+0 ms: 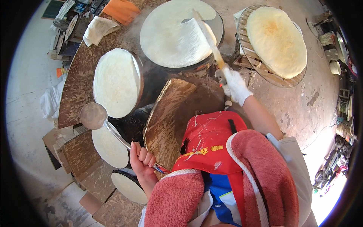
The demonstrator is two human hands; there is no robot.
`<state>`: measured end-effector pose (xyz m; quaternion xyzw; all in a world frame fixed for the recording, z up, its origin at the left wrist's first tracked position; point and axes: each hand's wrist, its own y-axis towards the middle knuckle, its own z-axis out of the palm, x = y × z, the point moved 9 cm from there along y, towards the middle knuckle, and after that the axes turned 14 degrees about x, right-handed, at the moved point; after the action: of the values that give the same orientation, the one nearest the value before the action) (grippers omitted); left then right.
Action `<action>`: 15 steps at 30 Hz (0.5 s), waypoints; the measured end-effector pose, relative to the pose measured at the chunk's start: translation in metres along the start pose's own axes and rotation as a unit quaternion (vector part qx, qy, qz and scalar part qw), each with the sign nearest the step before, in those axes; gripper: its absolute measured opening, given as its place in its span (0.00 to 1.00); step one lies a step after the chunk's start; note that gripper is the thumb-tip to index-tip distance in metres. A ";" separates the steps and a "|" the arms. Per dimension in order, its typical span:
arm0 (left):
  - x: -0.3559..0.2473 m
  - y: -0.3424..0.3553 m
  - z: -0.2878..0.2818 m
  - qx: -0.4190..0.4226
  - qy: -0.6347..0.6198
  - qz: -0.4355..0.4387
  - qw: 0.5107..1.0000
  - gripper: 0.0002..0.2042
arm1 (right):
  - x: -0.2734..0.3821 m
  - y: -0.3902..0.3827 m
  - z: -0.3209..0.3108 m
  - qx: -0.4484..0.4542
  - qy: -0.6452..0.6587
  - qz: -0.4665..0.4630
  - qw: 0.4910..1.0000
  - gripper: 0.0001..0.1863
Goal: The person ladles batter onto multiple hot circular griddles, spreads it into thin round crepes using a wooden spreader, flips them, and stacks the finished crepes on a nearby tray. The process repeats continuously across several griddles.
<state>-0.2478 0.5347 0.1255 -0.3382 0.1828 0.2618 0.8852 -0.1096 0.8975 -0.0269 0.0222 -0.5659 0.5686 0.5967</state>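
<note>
My bare left hand (141, 159) grips a long-handled metal ladle (93, 115), its round bowl above the left griddles. My right hand (235, 86), in a white glove, is closed on a long flat spatula (207, 32) reaching over the large top griddle. There a pale thin flatbread (166, 36) has its right part lifted or folded beside the blade, showing dark griddle. Other pale rounds cover griddles at middle left (113, 79), lower left (107, 147) and bottom (128, 187). I wear a red apron (206, 134) with pink towelling pieces.
A stack of flatbreads (276, 41) rests on a round slatted rack (245, 49) at upper right. The worn curved counter (73, 96) carries an orange cloth (121, 11) and white cloth (99, 30). A curved board (162, 125) stands before me. Clutter lines both walls.
</note>
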 end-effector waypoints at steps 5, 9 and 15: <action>0.014 0.008 0.017 0.000 -0.018 0.001 1.000 0.20 | -0.043 -0.038 -0.020 0.113 -0.194 0.089 0.970 0.25; 0.024 0.016 0.031 -0.003 -0.002 0.004 1.000 0.20 | -0.010 -0.038 -0.083 0.024 -0.164 0.102 0.981 0.26; 0.044 0.030 0.063 0.032 0.022 -0.003 0.999 0.20 | 0.041 -0.010 -0.080 0.094 -0.214 0.007 0.972 0.25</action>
<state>-0.2209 0.6124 0.1334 -0.3155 0.2093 0.2454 0.8924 -0.0628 0.9739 -0.0209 0.1953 -0.6243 0.6058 0.4528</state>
